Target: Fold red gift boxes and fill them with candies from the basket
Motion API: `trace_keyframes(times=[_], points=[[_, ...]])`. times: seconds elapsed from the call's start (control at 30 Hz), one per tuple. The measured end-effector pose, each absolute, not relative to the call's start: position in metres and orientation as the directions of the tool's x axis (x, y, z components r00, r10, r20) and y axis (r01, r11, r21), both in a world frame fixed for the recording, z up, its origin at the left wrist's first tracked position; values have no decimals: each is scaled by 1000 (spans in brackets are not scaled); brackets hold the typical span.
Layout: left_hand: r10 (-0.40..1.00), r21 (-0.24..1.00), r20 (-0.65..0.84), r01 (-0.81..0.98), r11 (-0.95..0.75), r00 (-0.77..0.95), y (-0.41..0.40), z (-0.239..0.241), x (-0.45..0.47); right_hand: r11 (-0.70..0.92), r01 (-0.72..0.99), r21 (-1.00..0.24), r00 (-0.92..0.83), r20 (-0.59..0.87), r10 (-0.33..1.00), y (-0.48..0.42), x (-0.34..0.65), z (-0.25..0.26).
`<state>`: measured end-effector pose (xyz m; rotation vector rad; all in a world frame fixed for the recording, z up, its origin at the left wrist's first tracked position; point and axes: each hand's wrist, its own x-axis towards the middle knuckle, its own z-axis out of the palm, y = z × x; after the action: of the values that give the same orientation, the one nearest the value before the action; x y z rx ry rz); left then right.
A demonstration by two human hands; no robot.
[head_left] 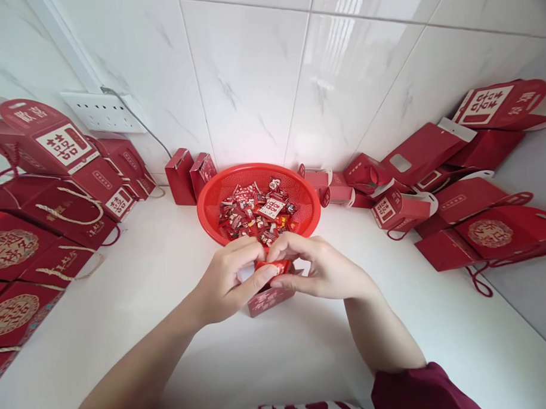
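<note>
Both hands meet in the middle, over a small red gift box (pixel 271 300) that stands open on the white table. My left hand (pixel 233 277) has its thumb and fingers closed on a shiny red wrapped candy (pixel 275 267). From the other side my right hand (pixel 313 266) pinches the same candy. White inner flaps of the box show on either side of the fingers; its inside is mostly hidden by my hands. Just beyond them sits a red plastic basket (pixel 204 210) holding many red-wrapped candies (pixel 255 214).
Stacked red gift boxes (pixel 40 206) with rope handles fill the left side. More red boxes (pixel 470 203) lie piled at the right. Two small upright boxes (pixel 180 178) stand left of the basket. A power strip (pixel 104 112) with a cable is on the tiled wall.
</note>
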<state>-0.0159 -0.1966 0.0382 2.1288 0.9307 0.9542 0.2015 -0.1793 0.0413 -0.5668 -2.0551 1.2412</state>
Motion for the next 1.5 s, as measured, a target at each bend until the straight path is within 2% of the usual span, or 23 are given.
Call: trace_keyframes(times=[0.1,0.2,0.33,0.43,0.53,0.7,0.97,1.23,1.37,1.5], points=[[835,833,355,264,-487,421,-200,33,-15,411,-12,-911,-665,315,677,-181,196,41],[877,896,328,178,-406,350,-203,28,-14,376,59,-925,-657,247,712,-179,193,39],[876,907,301,172,-385,377,-204,29,-14,307,-4,-952,-741,209,638,-178,191,34],[857,871,298,247,-424,421,-204,33,-13,389,-21,-921,-705,290,647,-179,189,32],[842,893,279,198,-404,461,-204,35,-14,461,-25,-887,-690,349,634,-180,188,32],[836,944,247,74,-322,490,-204,36,-17,472,-66,-879,-710,374,597,-181,186,31],[774,894,326,88,-439,543,-204,40,-19,542,-69,-837,-700,428,572,-183,183,32],[748,879,325,108,-465,579,-204,45,-18,596,-61,-801,-727,445,523,-181,184,32],[744,818,403,154,-554,532,-205,43,-16,714,-16,-700,-682,530,504,-181,184,33],[814,784,441,281,-554,378,-205,40,-17,891,210,-403,-518,726,451,-182,184,32]])
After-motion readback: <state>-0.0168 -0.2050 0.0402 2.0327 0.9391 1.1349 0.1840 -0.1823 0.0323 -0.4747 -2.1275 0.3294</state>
